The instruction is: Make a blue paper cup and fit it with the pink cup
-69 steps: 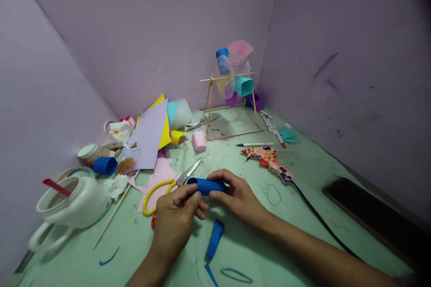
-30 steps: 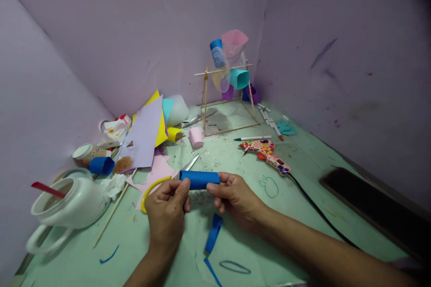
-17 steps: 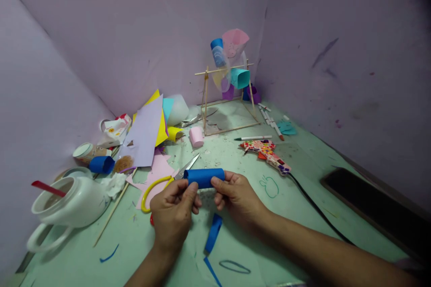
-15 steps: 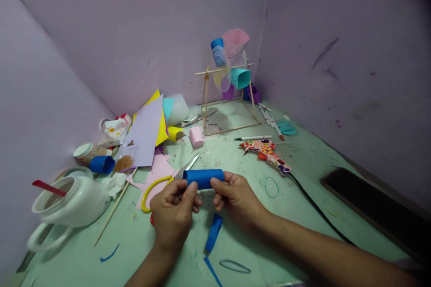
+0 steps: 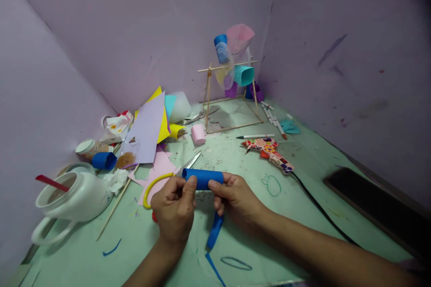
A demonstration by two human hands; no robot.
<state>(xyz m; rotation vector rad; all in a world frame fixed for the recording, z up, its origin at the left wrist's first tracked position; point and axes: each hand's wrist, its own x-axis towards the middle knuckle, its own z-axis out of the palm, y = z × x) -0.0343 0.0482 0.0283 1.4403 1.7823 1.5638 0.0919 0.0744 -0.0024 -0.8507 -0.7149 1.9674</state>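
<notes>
A blue paper roll [image 5: 203, 178] lies level between my two hands, just above the green table. My left hand [image 5: 175, 208] pinches its left end with thumb and fingers closed. The roll's right end sits in the closed fingers of my right hand [image 5: 235, 197]. Directly beneath the hands a loose blue paper strip [image 5: 214, 231] rests on the table. Yellow-handled scissors [image 5: 158, 184] lie just left of the roll, partly hidden behind my left hand.
A patterned glue gun [image 5: 269, 152] with a black cord lies to the right. A stick-frame wheel with paper cups [image 5: 232, 76] stands at the back corner. Coloured paper sheets [image 5: 150, 130], a white jug [image 5: 72, 199], a pink cup [image 5: 198, 134] and pens [image 5: 256, 136] clutter the left and back.
The roll has stayed gripped at both ends while my hands shifted it slightly; my left thumb now sits higher on its left end. The view moved a little.
</notes>
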